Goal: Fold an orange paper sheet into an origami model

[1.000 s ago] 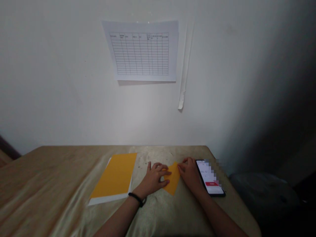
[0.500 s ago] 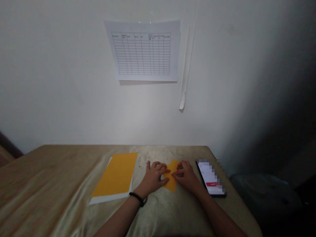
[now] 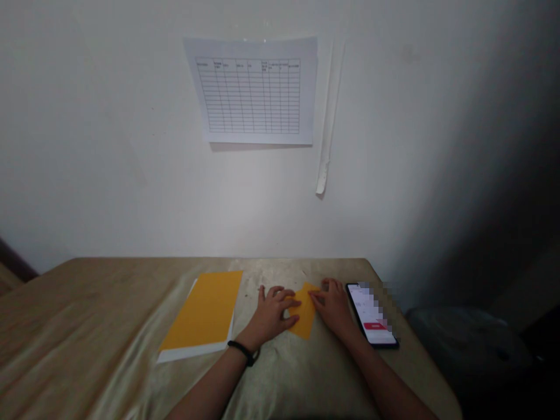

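A small folded piece of yellow paper (image 3: 303,318) lies on the cloth-covered table between my hands. My left hand (image 3: 272,312), with a black band at the wrist, has its fingers spread and their tips resting on the paper's left side. At the upper right edge of the paper, the thumb and forefinger of my right hand (image 3: 331,302) are pinched together. Its other fingers are curled and partly hidden.
A stack of yellow and white sheets (image 3: 205,309) lies to the left. On the right is a phone (image 3: 367,306) with its screen lit. The tan tablecloth (image 3: 109,303) is wrinkled. A printed table sheet (image 3: 258,93) is taped to the wall behind.
My right hand has shifted slightly up and right, its pinch moving from the paper's middle to its upper right edge. The left hand stays in place.
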Demonstrator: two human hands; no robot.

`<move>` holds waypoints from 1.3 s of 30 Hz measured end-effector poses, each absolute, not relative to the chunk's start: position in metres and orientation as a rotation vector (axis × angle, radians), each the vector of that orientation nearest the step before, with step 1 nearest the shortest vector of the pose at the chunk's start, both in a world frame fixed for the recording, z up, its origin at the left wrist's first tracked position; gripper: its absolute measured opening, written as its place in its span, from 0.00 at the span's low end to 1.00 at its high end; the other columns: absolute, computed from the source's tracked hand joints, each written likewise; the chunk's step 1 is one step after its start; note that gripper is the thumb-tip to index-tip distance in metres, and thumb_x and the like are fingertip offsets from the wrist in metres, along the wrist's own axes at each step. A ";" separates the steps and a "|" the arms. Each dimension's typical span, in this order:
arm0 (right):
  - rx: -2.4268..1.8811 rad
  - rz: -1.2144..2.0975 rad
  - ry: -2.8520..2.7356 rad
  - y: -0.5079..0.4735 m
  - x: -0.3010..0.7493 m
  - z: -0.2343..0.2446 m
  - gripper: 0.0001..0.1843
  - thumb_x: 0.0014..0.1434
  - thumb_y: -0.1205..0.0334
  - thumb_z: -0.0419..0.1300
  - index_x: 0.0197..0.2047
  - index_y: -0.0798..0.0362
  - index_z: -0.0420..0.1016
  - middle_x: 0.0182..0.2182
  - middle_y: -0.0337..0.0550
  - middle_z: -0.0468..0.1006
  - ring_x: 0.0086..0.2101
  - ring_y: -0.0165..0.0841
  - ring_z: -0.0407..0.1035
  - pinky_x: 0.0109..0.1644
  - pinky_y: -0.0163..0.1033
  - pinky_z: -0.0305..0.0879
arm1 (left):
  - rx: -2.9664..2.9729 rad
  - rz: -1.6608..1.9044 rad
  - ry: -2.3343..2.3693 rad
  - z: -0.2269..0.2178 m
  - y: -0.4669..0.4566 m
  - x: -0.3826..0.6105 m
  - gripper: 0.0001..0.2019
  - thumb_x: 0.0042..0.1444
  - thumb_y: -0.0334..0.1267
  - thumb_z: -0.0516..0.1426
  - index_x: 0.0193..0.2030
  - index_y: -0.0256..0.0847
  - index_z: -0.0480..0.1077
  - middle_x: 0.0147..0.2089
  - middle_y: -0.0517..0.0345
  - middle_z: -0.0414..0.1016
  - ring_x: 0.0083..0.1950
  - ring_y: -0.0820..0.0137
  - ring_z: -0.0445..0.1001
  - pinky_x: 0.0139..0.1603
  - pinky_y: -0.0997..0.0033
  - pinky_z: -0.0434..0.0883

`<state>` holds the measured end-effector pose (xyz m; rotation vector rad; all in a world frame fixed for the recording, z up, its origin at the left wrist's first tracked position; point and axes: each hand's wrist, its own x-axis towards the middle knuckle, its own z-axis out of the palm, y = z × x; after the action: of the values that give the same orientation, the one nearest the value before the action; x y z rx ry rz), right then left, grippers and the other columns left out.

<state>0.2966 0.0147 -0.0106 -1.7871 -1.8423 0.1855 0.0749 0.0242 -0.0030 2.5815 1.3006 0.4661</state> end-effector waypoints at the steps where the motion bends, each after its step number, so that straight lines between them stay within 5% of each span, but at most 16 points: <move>1: -1.802 0.170 -1.844 0.015 0.297 -0.011 0.12 0.64 0.56 0.59 0.46 0.39 0.83 0.54 0.50 0.69 0.56 0.46 0.60 0.61 0.48 0.58 | 2.584 0.469 1.299 -0.003 0.024 0.075 0.18 0.58 0.48 0.63 0.56 0.62 0.73 0.64 0.61 0.70 0.67 0.51 0.58 0.66 0.25 0.37; 13: -1.781 0.096 -1.833 0.019 0.298 -0.023 0.20 0.63 0.62 0.57 0.58 0.45 0.75 0.57 0.55 0.67 0.59 0.49 0.59 0.62 0.54 0.58 | 2.615 0.468 1.266 -0.002 0.022 0.075 0.18 0.60 0.48 0.61 0.56 0.59 0.71 0.65 0.60 0.69 0.68 0.50 0.57 0.66 0.23 0.34; 21: -1.440 0.255 -1.859 0.023 0.298 -0.032 0.09 0.61 0.65 0.59 0.35 0.49 0.81 0.49 0.49 0.71 0.54 0.42 0.63 0.62 0.50 0.60 | 2.675 0.589 1.293 0.003 0.020 0.077 0.14 0.61 0.50 0.59 0.52 0.56 0.74 0.53 0.59 0.75 0.61 0.56 0.66 0.69 0.29 0.35; 28: -1.468 0.374 -1.839 0.028 0.292 -0.036 0.10 0.61 0.65 0.59 0.38 0.45 0.82 0.51 0.46 0.69 0.55 0.40 0.61 0.64 0.48 0.58 | 2.638 0.493 1.266 -0.006 0.026 0.077 0.17 0.58 0.45 0.62 0.54 0.55 0.70 0.66 0.59 0.68 0.68 0.51 0.58 0.67 0.24 0.36; 39: -1.556 0.401 -1.851 0.026 0.293 -0.031 0.09 0.61 0.65 0.60 0.37 0.46 0.82 0.52 0.47 0.68 0.57 0.41 0.60 0.65 0.47 0.56 | 2.617 0.458 1.314 -0.006 0.026 0.077 0.18 0.59 0.43 0.60 0.56 0.57 0.69 0.67 0.61 0.68 0.69 0.50 0.57 0.67 0.23 0.33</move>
<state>0.2925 0.0264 -0.0308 -1.5563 -1.8506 0.4007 0.0768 0.0265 -0.0061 2.6172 1.3142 0.4579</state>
